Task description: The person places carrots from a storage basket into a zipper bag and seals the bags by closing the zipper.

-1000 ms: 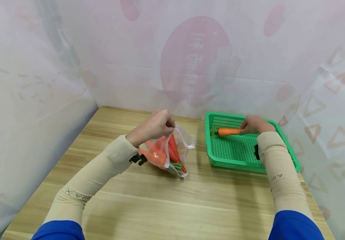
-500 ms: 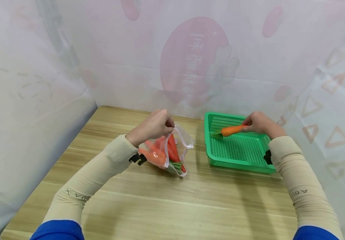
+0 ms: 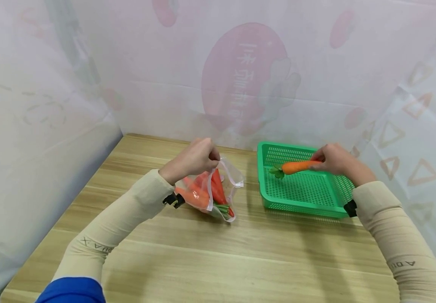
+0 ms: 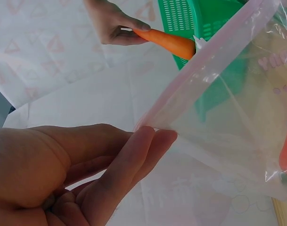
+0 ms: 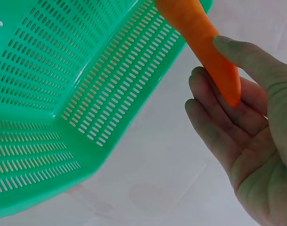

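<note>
My right hand (image 3: 337,160) pinches a carrot (image 3: 297,167) above the basket (image 3: 301,208), left hand (image 3: 195,159) grips the bag (image 3: 218,191) open; next I carry it across.

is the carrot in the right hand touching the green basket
Apart. In the right wrist view the carrot, pinched by the right hand, hangs above the green basket with no contact showing.

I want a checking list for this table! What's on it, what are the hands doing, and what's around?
Surface: wooden table, light planks.
Job's things: clear bag with carrots inside; single carrot held over the green basket.
Clutter: nothing seen.
Hands: left hand pinches the bag's rim; right hand grips the single carrot's tip.
Cables: nothing seen.
Surroundings: pale patterned sheets behind and at both sides.
</note>
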